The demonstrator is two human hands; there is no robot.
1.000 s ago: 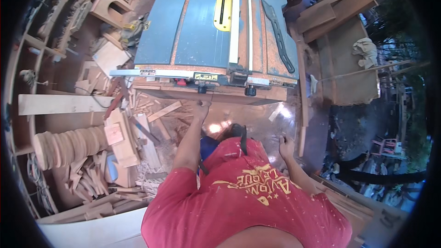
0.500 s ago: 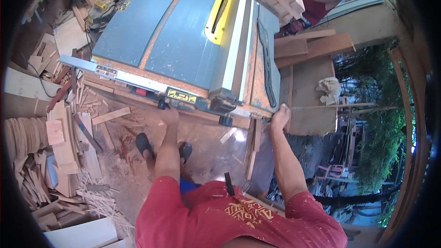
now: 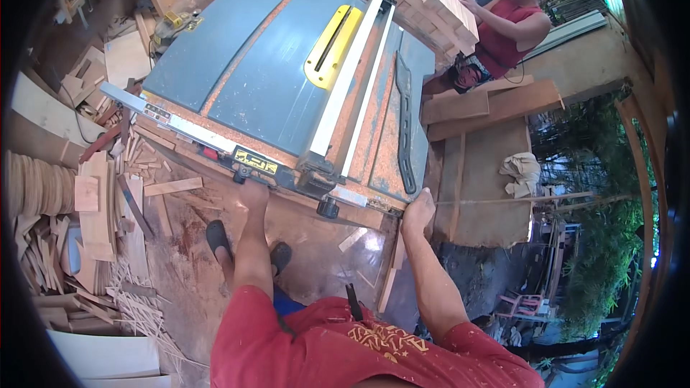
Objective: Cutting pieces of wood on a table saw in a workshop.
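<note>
A large table saw (image 3: pixel 266 86) with a grey-blue top fills the upper middle. Its yellow throat plate (image 3: pixel 333 47) lies left of the long silver rip fence (image 3: pixel 348 79). Sawdust coats the grooves and front rail. My left hand (image 3: pixel 249 196) grips the front edge, just below a black knob (image 3: pixel 243 174) and the yellow label; its fingertips are hidden. At the front right corner my right hand (image 3: pixel 420 210) is closed around the edge of the saw. Another black knob (image 3: pixel 328 207) hangs under the fence, between my hands.
A person in a red sleeveless top (image 3: pixel 510 36) stands beyond the saw, hands at a stack of wood blocks (image 3: pixel 435 3). Offcuts (image 3: pixel 57 244) and curved wooden pieces (image 3: pixel 39 183) pile up at left. Boards (image 3: pixel 496 108) lie at right, near a whitish cloth (image 3: pixel 520 174).
The view has shifted, so the saw's right side and both hands sit lower and further left. Both hands stay on the saw. The other person shows more fully.
</note>
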